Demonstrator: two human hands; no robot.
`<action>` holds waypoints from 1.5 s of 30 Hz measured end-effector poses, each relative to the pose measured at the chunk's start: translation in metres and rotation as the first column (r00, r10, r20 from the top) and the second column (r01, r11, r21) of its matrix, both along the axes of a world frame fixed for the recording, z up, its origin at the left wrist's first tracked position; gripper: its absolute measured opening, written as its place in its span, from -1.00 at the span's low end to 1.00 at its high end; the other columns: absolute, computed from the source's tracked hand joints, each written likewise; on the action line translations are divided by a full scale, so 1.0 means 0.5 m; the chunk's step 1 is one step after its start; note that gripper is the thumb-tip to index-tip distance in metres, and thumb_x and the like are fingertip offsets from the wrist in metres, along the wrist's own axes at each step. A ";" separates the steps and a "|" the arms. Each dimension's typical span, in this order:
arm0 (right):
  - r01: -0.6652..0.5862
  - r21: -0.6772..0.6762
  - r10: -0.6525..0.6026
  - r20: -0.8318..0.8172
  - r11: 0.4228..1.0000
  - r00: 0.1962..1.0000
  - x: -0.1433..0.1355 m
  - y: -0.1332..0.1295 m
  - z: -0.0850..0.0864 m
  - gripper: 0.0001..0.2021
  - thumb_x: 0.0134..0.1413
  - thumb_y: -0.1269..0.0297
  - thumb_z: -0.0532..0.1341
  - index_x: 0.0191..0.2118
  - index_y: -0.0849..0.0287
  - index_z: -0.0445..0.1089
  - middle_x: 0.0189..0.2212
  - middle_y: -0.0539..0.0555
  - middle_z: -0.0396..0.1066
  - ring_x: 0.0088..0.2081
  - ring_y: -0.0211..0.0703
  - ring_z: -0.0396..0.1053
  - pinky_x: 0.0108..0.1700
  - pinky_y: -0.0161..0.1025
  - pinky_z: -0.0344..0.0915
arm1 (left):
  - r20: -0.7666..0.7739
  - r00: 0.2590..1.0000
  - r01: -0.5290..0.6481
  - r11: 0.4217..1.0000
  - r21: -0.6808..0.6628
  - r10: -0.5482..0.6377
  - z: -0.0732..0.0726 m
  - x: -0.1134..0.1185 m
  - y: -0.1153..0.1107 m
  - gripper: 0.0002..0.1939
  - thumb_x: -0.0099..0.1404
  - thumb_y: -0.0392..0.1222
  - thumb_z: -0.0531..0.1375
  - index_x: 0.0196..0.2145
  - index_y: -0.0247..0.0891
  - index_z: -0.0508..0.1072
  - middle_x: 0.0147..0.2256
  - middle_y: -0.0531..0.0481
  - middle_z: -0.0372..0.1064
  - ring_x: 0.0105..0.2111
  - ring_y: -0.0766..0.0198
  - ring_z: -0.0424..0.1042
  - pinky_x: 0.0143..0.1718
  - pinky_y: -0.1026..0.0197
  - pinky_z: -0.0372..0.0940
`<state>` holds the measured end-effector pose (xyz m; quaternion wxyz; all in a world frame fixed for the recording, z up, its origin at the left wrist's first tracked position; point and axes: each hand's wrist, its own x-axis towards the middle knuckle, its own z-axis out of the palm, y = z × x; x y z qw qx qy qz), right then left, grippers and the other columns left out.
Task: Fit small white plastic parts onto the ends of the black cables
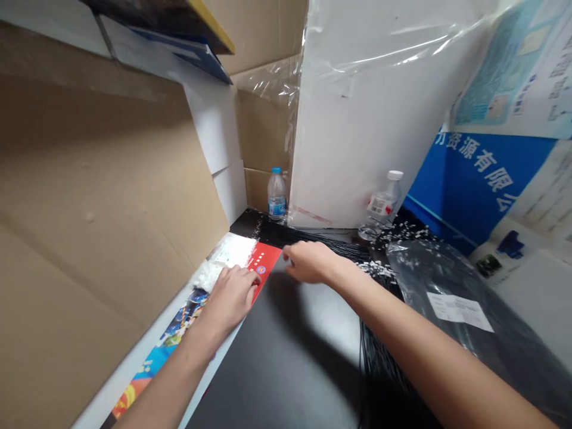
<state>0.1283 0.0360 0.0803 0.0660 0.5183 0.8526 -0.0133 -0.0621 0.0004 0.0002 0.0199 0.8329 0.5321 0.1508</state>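
Left hand (231,296) by white pieces (207,276); right hand (308,261) (curled)

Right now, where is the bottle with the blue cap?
In the head view, the blue-capped bottle stands slightly left of centre at the back of the dark table, beyond the right hand, beside the white panel.

left hand (233,295) over printed sheet (268,256), right hand (308,262) near black strands (344,245)

A camera worn on the person's head looks forward and down at close range, taking in the left hand (231,296) and right hand (308,261) near mid-frame, a dark work surface (277,369) at lower center and a white panel (366,125) at upper center.
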 end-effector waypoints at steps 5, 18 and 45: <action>0.072 0.151 -0.060 -0.081 0.986 0.995 -0.065 0.155 -0.051 -0.63 0.24 0.26 0.07 0.12 0.24 0.30 0.07 0.29 0.38 -0.01 0.04 0.43 -0.13 -0.18 0.32 | 0.128 0.988 0.089 0.996 0.033 -0.092 -0.006 0.014 -0.005 -0.77 0.32 -0.37 0.05 -0.21 -0.22 0.49 -0.23 -0.11 0.49 -0.15 0.06 0.39 -0.08 -0.02 0.23; 0.089 0.223 -0.070 -0.091 0.971 0.993 -0.088 0.235 -0.115 -0.67 0.30 0.35 -0.04 -0.04 0.23 0.44 -0.04 0.31 0.43 -0.06 0.01 0.45 -0.09 -0.21 0.26 | 0.276 0.952 0.143 0.990 -0.018 -0.132 -0.021 0.022 0.003 -0.77 0.35 -0.38 0.05 -0.25 -0.20 0.49 -0.27 -0.06 0.49 -0.21 0.11 0.38 -0.13 0.02 0.31; 0.008 0.509 0.190 -0.336 0.861 0.922 -0.068 0.106 0.082 -0.65 0.40 0.16 -0.14 0.00 0.13 0.31 -0.12 0.10 0.47 -0.12 -0.16 0.40 -0.16 -0.32 0.19 | 0.441 0.890 0.144 0.989 -0.030 -0.116 -0.026 0.032 -0.009 -0.85 0.32 -0.31 0.11 -0.22 -0.19 0.48 -0.25 -0.04 0.52 -0.24 0.17 0.48 -0.16 0.12 0.36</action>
